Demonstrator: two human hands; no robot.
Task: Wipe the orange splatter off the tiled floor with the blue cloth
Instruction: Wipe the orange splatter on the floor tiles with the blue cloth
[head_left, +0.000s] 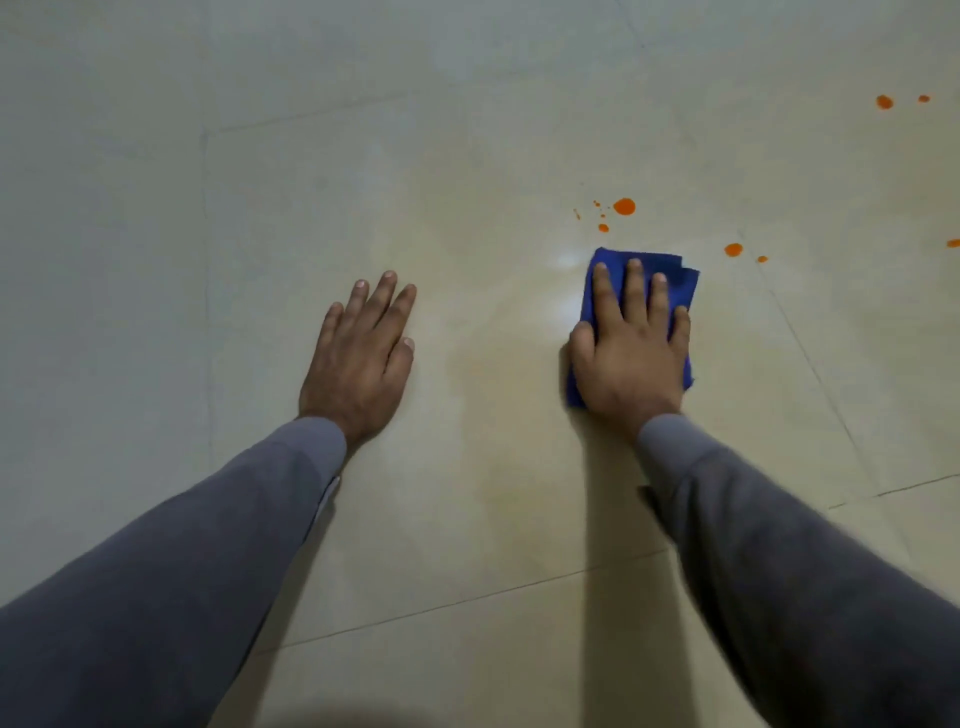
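Two hands were on the floor: the left hand and the right hand, each in a grey sleeve. There was one blue cloth. Orange spots numbered about eight clear ones: a cluster of one large spot with smaller specks beside it, two to the right, two far right, and one at the right edge.
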